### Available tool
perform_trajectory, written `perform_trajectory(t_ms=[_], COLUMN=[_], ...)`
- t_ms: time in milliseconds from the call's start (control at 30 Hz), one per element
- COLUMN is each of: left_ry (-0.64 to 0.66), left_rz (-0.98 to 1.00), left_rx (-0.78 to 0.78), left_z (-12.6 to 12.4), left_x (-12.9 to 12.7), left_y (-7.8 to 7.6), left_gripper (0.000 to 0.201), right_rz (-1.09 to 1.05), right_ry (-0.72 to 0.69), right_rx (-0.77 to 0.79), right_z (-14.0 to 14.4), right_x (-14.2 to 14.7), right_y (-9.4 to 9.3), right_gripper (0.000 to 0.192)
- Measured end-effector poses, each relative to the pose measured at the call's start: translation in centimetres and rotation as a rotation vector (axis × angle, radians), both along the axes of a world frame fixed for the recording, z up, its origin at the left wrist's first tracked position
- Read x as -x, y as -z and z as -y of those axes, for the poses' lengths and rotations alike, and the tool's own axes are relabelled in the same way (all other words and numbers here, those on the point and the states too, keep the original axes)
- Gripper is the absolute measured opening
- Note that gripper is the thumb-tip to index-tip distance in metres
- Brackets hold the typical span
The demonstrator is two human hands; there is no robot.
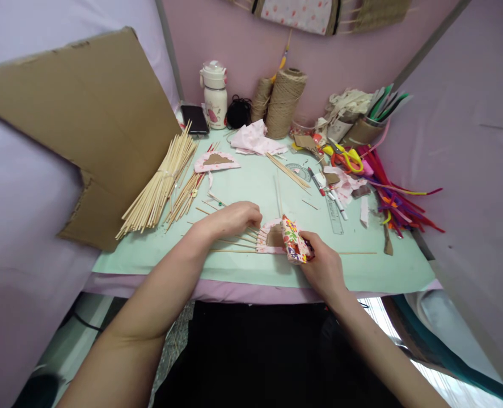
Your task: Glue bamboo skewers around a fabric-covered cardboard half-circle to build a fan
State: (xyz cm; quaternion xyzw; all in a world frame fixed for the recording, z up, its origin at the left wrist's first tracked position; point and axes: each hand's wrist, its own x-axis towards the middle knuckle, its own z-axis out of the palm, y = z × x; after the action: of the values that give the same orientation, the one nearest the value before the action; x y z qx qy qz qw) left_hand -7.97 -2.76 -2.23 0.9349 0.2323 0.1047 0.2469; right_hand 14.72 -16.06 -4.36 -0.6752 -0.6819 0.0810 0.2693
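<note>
Two hands are working at the frame's lower centre.
Right hand (324,266) is gripping a floral roll (294,240), long axis running upper-left to lower-right; left hand (234,218) is pressing loosely curled on skewers (234,241).

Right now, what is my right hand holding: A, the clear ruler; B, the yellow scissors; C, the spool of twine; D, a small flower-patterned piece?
D: the right hand grips the small flower-patterned piece, while the yellow scissors, spool of twine and clear ruler lie untouched farther back.
</note>
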Motion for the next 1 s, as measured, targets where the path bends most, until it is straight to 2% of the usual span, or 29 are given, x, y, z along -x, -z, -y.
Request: perform_trajectory(t_ms=[567, 1000], left_ry=[0.036, 0.017], left_rz=[0.010, 0.008], left_rx=[0.000, -0.011], left_z=[-0.30, -0.11], left_x=[-0.11, -0.09], left_y=[0.41, 0.24], left_gripper=[0.026, 0.024], right_rz=[-0.004, 0.022], right_ry=[-0.001, -0.003], right_rx=[0.005, 0.017], right_z=[0.01, -0.03], right_x=[-0.11, -0.02], right_y=[0.13, -0.05], right_gripper=[0.034, 0.033])
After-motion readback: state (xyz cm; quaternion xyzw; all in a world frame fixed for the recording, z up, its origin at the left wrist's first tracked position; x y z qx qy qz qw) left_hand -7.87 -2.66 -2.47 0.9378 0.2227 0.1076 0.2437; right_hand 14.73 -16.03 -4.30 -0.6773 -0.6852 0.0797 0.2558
